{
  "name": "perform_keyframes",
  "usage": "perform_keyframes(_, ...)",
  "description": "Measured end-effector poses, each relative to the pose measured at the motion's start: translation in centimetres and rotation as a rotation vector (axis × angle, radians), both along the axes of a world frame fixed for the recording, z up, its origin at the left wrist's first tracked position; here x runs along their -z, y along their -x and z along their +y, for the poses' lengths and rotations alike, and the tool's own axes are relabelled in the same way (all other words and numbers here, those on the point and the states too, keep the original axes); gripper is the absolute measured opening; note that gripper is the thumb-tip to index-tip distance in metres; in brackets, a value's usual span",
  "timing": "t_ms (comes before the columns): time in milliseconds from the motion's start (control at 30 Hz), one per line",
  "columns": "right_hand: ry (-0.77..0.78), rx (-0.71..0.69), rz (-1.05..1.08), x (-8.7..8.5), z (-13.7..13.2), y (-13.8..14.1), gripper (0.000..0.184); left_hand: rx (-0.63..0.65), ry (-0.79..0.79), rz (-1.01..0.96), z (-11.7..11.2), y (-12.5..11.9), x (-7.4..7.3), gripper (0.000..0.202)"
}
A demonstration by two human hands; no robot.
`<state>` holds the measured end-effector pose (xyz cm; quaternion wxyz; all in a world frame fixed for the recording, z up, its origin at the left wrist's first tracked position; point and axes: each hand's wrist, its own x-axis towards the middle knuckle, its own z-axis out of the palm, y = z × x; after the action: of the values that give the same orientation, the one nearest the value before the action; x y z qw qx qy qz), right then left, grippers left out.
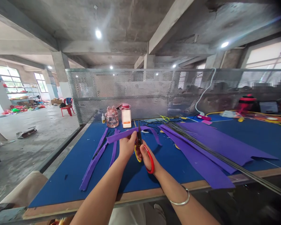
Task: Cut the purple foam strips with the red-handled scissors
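A: Where's the purple strip (118, 137)?

B: Up at the scissors (140, 137). It crosses at the blades, one end to their left, the other arching to their right and drooping.

A: That droop suggests something light and soft, perhaps felt-like. I wouldn't expect it to break or slip much, just to sag and fold.

B: So take hold near the blades, I'd say; pinched far out, it would probably buckle. The left hand (127, 145) is closed on it just left of the scissors, thumb on top.

A: And the right hand (144, 153)?

B: Wrapped around the scissors' red and yellow handles. Whether the blades are parted, I can't tell. They look stiff and heavier than the cloth; the loops are the safe grip.

A: What's farther out?

B: Left of the scissors, more purple strips (91, 173) lie limp on the blue worktop (67, 175). Right of them are wide purple sheets (196, 159), with a bundle of thin dark rods (224, 160) across; those look long and springy, best held mid-length.

A: Beyond the scissors?

B: A lit phone (126, 119), upright, and a clear-bodied pink bottle (112, 121), both behind and left of them.
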<state>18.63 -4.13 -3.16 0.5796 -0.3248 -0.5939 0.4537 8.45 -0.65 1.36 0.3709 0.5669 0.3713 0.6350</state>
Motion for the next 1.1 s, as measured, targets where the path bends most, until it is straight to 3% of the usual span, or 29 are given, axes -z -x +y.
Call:
perform_keyframes(167, 0.049, 0.03, 0.009, -0.7, -0.3, 0.0, 0.064, -0.014, 0.008, -0.02, 0.0, -0.1, 0.1, 0.035)
perform_keyframes(567, 0.047, 0.08, -0.037, -0.4, 0.0, -0.3, 0.055, 0.013, 0.027, -0.026, 0.2, 0.2, -0.2, 0.037)
perform_keyframes(833, 0.127, -0.025, 0.055, -0.4, -0.1, 0.1, 0.059, 0.006, -0.001, 0.002, 0.2, 0.1, -0.1, 0.041)
perform_keyframes(1100, -0.03, -0.061, -0.058, 0.6, 0.2, -0.2, 0.072, -0.036, 0.014, -0.05, 0.5, 0.1, 0.3, 0.042)
